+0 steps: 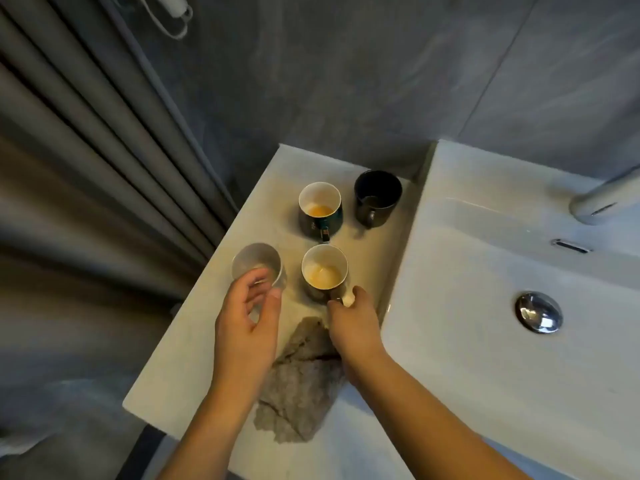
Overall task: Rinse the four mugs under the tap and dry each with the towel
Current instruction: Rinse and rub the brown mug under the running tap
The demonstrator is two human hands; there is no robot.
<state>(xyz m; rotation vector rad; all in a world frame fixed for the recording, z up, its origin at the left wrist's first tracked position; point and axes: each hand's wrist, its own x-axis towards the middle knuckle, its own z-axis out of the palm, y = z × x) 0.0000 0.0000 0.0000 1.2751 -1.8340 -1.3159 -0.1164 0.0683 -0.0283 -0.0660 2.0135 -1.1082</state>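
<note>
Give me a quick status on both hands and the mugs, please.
Left hand around clear glass mug. Right hand pinching handle of near white-lined mug. All four mugs on counter; towel under wrists. Path to sink clear.

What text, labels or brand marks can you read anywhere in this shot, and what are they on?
No text is readable.
Dark green mug: a small pale mark low on its side near the handle, too blurred to read.
Black mug, mug in the right hand, clear cup at the left hand, towel, sink: no markings visible.

mugs [320, 209] crowd ledge, basin [485, 306] open
</note>
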